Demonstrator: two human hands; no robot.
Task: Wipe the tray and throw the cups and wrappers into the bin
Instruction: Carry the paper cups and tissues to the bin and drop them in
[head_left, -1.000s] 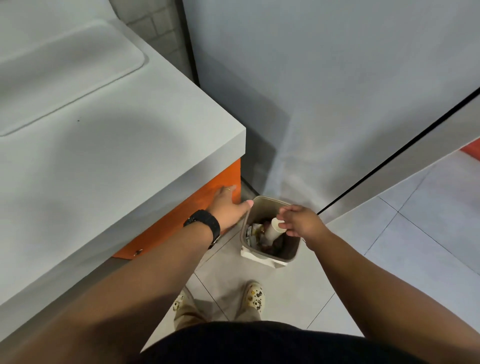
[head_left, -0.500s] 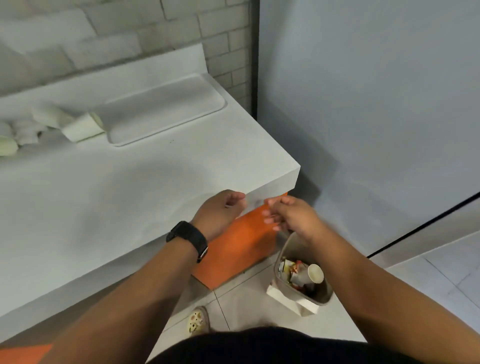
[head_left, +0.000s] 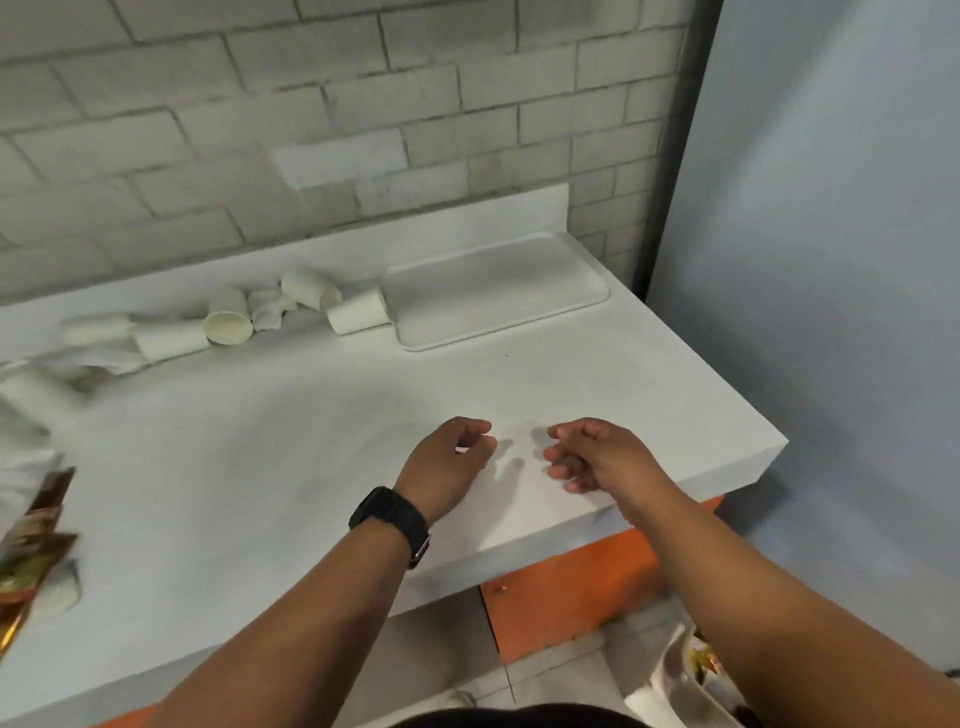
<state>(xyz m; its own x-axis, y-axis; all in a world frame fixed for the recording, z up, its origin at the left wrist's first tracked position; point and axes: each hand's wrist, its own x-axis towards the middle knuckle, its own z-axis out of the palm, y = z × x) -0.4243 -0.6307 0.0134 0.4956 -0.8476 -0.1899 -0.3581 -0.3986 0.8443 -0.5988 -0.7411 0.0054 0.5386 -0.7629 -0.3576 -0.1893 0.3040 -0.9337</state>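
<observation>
While both hands hover empty over the counter (head_left: 260, 467), left hand (head_left: 449, 462) and right hand (head_left: 592, 454) loosely curled, the cups (head_left: 332, 306) lie beside the tray (head_left: 571, 312). A hasty grab could roll them off the edge. Only a corner of the bin (head_left: 670, 675) shows, and the wrappers (head_left: 31, 540) are blurred and cropped.

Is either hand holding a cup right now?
No: the left hand and right hand hang loosely curled and hold nothing above the counter, while the cups lie near the wall.
</observation>
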